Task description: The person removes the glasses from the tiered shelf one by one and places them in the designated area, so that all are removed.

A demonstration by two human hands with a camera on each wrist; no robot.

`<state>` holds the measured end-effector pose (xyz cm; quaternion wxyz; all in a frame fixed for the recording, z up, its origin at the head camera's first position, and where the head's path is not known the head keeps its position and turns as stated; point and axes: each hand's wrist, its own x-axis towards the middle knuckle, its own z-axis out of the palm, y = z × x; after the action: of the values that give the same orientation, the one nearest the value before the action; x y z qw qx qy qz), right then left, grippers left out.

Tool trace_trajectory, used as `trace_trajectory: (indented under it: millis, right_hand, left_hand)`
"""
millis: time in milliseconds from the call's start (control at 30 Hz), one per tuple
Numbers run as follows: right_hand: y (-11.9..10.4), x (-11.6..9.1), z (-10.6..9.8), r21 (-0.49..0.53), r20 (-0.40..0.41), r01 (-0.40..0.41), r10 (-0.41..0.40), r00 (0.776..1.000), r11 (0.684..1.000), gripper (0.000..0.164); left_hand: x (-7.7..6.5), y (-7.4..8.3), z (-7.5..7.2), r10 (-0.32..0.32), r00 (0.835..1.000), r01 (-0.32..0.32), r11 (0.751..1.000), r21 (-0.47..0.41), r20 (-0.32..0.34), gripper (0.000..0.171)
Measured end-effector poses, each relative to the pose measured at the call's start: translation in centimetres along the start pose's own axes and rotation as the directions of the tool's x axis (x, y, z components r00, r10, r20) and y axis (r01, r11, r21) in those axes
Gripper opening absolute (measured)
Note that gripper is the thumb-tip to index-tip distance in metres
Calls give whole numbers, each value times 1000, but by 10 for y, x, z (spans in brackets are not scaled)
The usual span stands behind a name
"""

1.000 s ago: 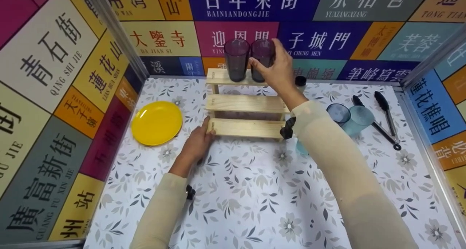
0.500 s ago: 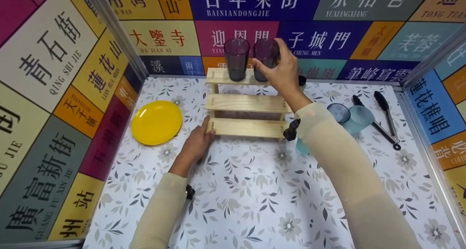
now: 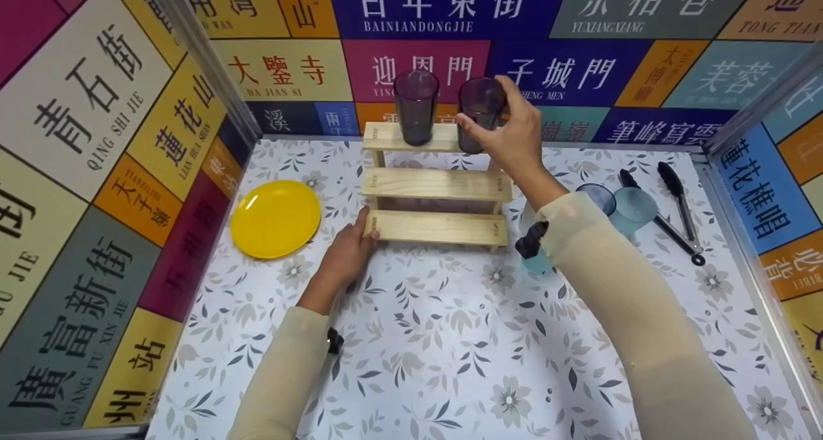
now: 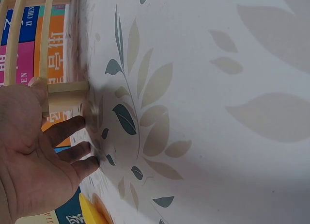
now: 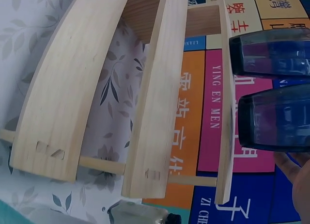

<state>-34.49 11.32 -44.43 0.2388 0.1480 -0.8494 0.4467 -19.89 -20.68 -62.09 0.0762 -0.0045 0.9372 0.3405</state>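
1. White desk (image 3: 411, 337) with a grey leaf-and-flower pattern.
2. Three-tier pale wooden rack (image 3: 437, 184), standing on the desk.
3. Round yellow plate (image 3: 275, 219), lying left of the rack.
4. Left hand (image 3: 346, 255), thumb and fingers holding the bottom tier's left end.
5. Right hand (image 3: 517, 131), curled round a see-through dark purple tumbler (image 3: 479, 99), just off the top tier.
6. Matching see-through purple tumbler (image 3: 416, 109), upright on that tier.

Fingers (image 5: 286, 166) hold one glass (image 5: 276, 121) near a wooden rack (image 5: 65, 93).
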Motion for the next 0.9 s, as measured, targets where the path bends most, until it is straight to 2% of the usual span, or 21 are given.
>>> trace_trajectory:
  millis: [333,533,733,900]
  right_hand:
    - [7,-11,-22,-17,14,-12,12,1000,1000,88]
    - [10,-19,-32,11,3,18,-18,1000,1000,80]
    - [14,-30,-45,33,-9,36,-36,999,999,83]
    - [15,-37,-57,27,-5,9,-9,1000,1000,82]
  left_hand:
    - [0,0,-2,3,1000,-3,1000,-10,4,72]
    - [-1,2,-2,18,1000,-18,1000,-13,-4,72]
    - [0,3,-1,-5,1000,5,1000,-11,0,71]
    - [0,1,-1,11,1000,-11,1000,-17,0,71]
